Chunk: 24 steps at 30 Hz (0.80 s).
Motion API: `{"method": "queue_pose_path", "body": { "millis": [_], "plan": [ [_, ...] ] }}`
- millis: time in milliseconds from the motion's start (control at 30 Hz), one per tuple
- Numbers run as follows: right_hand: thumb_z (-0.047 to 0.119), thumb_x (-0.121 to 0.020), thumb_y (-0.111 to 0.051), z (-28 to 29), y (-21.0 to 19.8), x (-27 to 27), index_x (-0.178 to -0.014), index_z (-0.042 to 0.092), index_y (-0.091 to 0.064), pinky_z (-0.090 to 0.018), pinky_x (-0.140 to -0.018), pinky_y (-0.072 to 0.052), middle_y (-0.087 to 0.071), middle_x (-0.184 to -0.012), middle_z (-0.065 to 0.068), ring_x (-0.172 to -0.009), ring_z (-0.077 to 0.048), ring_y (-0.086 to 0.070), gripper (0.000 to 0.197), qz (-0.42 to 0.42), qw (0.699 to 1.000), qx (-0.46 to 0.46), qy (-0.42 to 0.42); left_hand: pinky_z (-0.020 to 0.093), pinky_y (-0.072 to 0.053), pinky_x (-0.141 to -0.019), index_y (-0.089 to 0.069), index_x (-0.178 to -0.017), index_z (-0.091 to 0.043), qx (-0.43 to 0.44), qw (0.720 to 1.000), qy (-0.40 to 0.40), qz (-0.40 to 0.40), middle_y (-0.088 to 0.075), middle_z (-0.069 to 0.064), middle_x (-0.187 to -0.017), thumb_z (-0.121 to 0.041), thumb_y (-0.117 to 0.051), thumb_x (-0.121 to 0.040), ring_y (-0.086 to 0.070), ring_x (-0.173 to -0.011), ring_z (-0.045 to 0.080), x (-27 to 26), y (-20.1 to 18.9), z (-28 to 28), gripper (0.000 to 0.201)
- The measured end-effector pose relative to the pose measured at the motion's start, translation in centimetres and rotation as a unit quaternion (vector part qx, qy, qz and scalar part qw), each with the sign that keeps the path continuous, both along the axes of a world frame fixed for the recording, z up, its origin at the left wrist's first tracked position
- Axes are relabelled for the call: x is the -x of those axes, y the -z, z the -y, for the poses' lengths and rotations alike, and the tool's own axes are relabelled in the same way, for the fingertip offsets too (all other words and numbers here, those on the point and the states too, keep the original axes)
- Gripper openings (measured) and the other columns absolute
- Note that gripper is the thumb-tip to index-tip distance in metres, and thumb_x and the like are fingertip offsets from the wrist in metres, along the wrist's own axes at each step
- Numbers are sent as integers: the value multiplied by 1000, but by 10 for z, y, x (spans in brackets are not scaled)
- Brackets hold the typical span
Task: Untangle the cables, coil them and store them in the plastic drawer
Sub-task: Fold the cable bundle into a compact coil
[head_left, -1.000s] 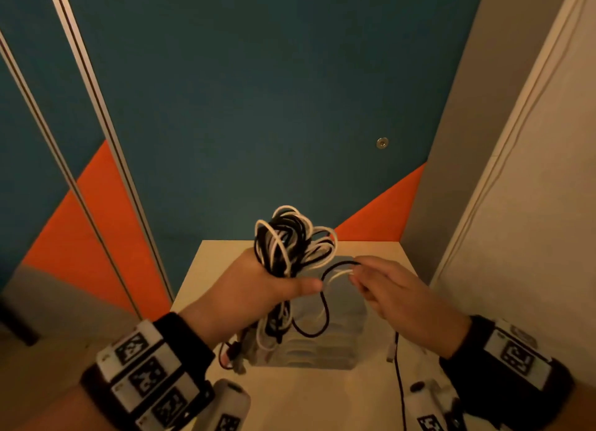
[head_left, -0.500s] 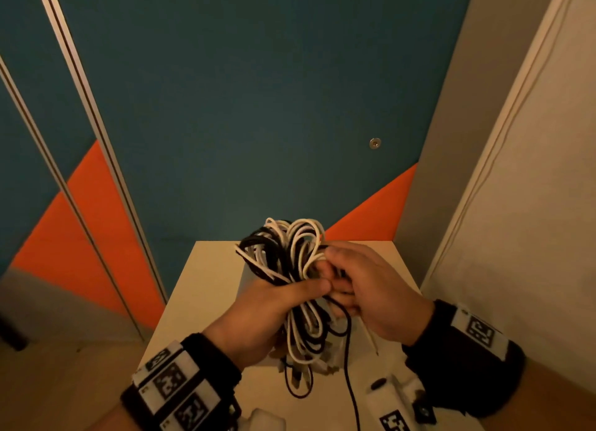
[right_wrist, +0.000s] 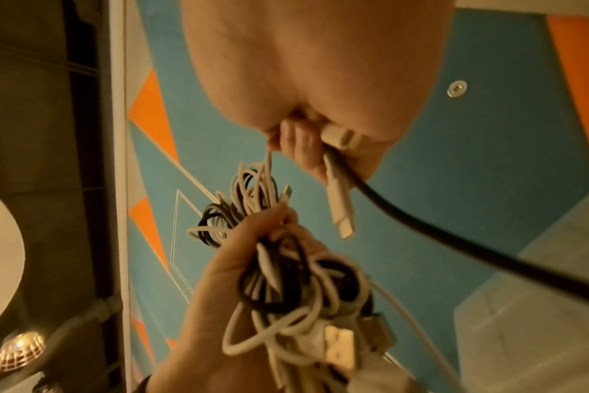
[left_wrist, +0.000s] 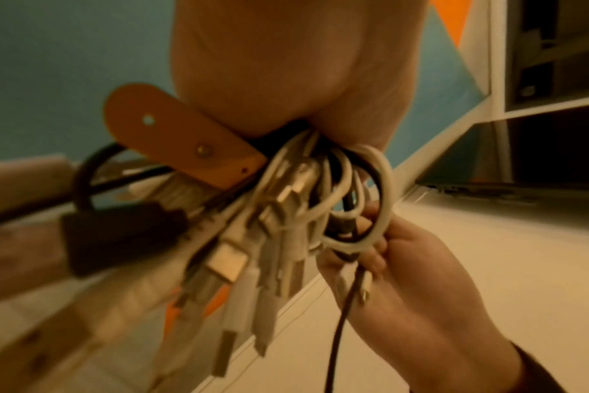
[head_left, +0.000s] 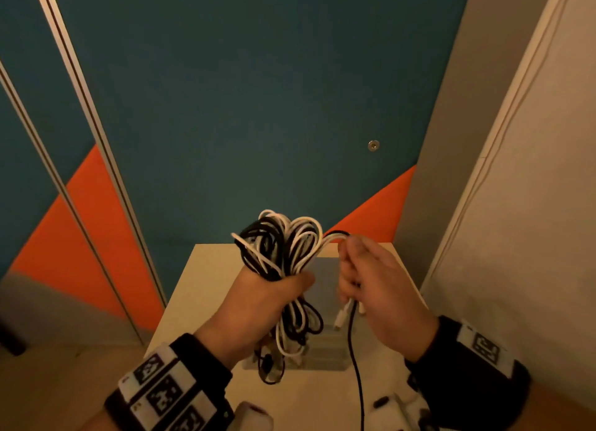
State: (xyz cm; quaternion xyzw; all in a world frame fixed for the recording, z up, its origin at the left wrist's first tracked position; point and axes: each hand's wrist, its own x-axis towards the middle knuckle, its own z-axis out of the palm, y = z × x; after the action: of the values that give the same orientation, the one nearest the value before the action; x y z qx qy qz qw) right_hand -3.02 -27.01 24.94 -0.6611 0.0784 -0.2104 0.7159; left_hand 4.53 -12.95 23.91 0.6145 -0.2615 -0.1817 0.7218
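Note:
A tangled bundle of black and white cables (head_left: 280, 243) is gripped in my left hand (head_left: 258, 298), loops above the fist and plug ends (left_wrist: 239, 266) dangling below. An orange strap (left_wrist: 172, 133) sticks out of the bundle. To its right, my right hand (head_left: 371, 288) holds a white cable and a black cable (head_left: 356, 366) pulled from the bundle; a white plug (right_wrist: 340, 210) hangs from its fingers. The black cable trails down off the frame. The clear plastic drawer (head_left: 325, 340) stands on the table beneath both hands.
A small pale table (head_left: 206, 288) sits in a corner, against a teal and orange wall (head_left: 258, 108), with a light wall (head_left: 516, 237) close on the right. White devices (head_left: 396, 411) lie at the table's near edge.
The right hand came in to the bundle, took hold of strands, then drew away to the right with a white and a black cable. The left hand stayed gripping the bundle.

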Motion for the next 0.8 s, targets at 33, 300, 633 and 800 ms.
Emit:
{"method": "queue_pose_path", "body": {
  "millis": [33, 300, 633, 800],
  "plan": [
    [24, -104, -33, -3, -1, -3, -79, 12, -49, -32, -53, -30, -29, -54, 5, -45, -11, -26, 32, 16, 1000, -9, 19, 26, -50, -67, -65, -95, -18, -3, 1000, -6, 22, -66, -15, -70, 4, -67, -87, -61, -67, 5, 1, 0, 3, 24],
    [61, -88, -41, -20, 7, -12, -128, 16, -55, -34, -96, -51, -66, -123, -8, -119, -20, -60, 61, 38, 993, -96, -50, 45, -54, -96, -68, -114, -13, -12, 998, 35, 45, -74, 6, -109, -5, -78, -81, -69, -107, 22, 9, 1, 13, 36],
    [75, -70, -52, -21, -2, -6, -146, 38, -24, -18, -94, -49, -60, -131, 15, -123, -3, -54, 89, 35, 982, -110, -148, 29, -56, -85, -68, -116, -13, -15, 995, 97, 23, -75, 6, -107, -1, -71, -85, -70, -103, 21, 5, -2, 9, 33],
    [75, -75, -38, -20, 6, -8, -148, 32, -25, -12, -98, -43, -54, -132, 23, -124, 6, -50, 86, 43, 985, -71, -152, 14, -49, -78, -68, -107, -7, 0, 990, 85, 114, -74, -6, -94, 19, -63, -80, -68, -92, 2, 5, -12, 9, 38]
  ]
}}
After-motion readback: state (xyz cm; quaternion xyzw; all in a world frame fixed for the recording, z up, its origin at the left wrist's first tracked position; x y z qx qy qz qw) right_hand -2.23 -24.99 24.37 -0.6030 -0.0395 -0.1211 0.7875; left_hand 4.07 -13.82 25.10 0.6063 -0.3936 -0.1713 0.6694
